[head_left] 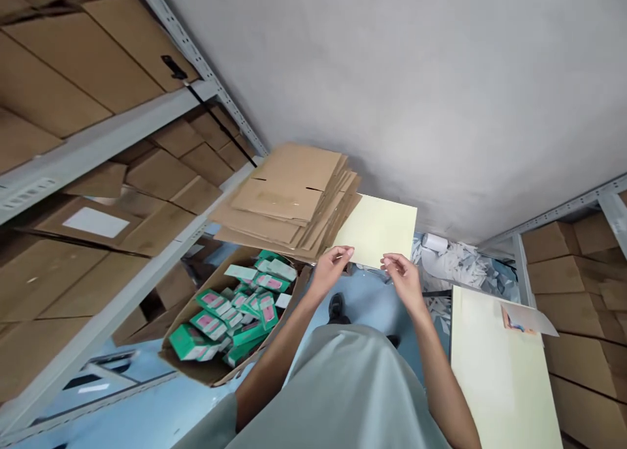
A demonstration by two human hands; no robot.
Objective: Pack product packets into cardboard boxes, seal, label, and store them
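I hold a pale yellow sheet [379, 230] up in front of me by its lower edge. My left hand [332, 265] pinches the edge near its left end, fingers closed on it. My right hand [400, 271] pinches the same edge a little further right. The sheet's left side overlaps a stack of flattened cardboard boxes [289, 198]. Below the stack an open carton [215, 371] holds several green and pink packets [240, 309].
Metal shelving [98, 142] on the left carries brown cartons. More pale yellow sheets [499, 371] lie on a surface at the right, with another rack [578, 204] of cartons behind. Paper scraps [460, 263] and a white roll litter the blue floor [147, 403].
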